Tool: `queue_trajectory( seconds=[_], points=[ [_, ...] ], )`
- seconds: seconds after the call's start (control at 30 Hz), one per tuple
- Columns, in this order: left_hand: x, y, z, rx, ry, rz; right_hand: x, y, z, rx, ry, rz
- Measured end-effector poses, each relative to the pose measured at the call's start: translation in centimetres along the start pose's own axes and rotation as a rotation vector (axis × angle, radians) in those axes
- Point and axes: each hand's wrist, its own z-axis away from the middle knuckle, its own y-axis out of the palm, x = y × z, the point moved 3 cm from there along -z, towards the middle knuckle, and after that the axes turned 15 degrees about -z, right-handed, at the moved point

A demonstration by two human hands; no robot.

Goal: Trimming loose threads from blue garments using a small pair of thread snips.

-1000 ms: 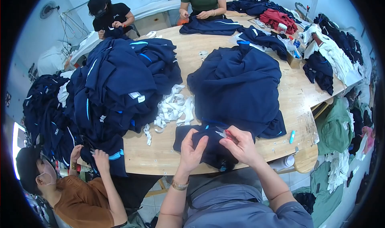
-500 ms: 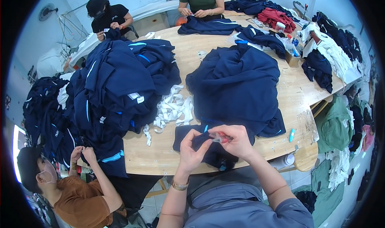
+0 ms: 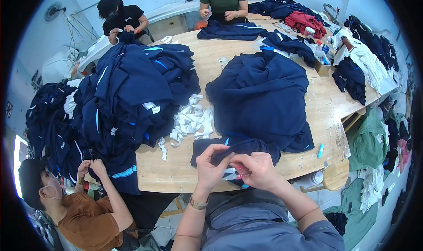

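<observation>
Directly in front of me a navy garment [image 3: 257,148] lies bunched at the table's near edge. My left hand [image 3: 209,166] is closed at its near side, thumb and forefinger pinching the cloth; the exact spot is partly hidden by the fingers. Close against it, my right hand [image 3: 257,168] is curled around small thread snips [image 3: 230,176] with red handles. Their pale metal end points left, below my left fingertips. Both hands nearly touch. Just beyond them rises a large stack of navy garments [image 3: 260,96].
White tape strips [image 3: 192,121] lie in a tangle left of the stack, beside a big navy garment heap [image 3: 132,79]. A turquoise marker-like stick [image 3: 320,151] rests at right. One co-worker [image 3: 90,211] sits close at left; two others work at the far side.
My right hand has turned and dropped slightly, bringing the snips below my left fingers. The navy cloth has been raised behind my hands. Across the table, a co-worker's hands have moved apart.
</observation>
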Motion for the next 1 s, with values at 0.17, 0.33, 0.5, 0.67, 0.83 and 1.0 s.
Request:
queue_trajectory(
  seconds=[0.17,0.33,0.5,0.67,0.83,1.0],
  points=[
    [0.0,-0.3,0.0,0.036,-0.058,0.039,0.5,-1.4,-0.1,0.146,0.018,-0.204],
    [-0.2,-0.6,0.1,0.069,-0.056,0.041,-1.0,-2.9,0.0,-0.046,0.184,-0.229],
    [-0.2,-0.6,0.1,0.117,-0.059,0.048,-2.2,-3.6,-0.7,-0.086,0.045,0.142],
    [0.0,-0.7,0.2,0.156,-0.077,0.054,-2.3,-3.1,-0.6,0.050,-0.090,0.373],
    [0.1,-0.7,0.2,0.172,-0.093,0.060,-2.2,-3.0,-0.5,0.080,-0.130,0.436],
    [0.2,-0.7,0.1,0.184,-0.096,0.069,-2.4,-2.9,-0.4,0.078,-0.143,0.439]
  ],
)
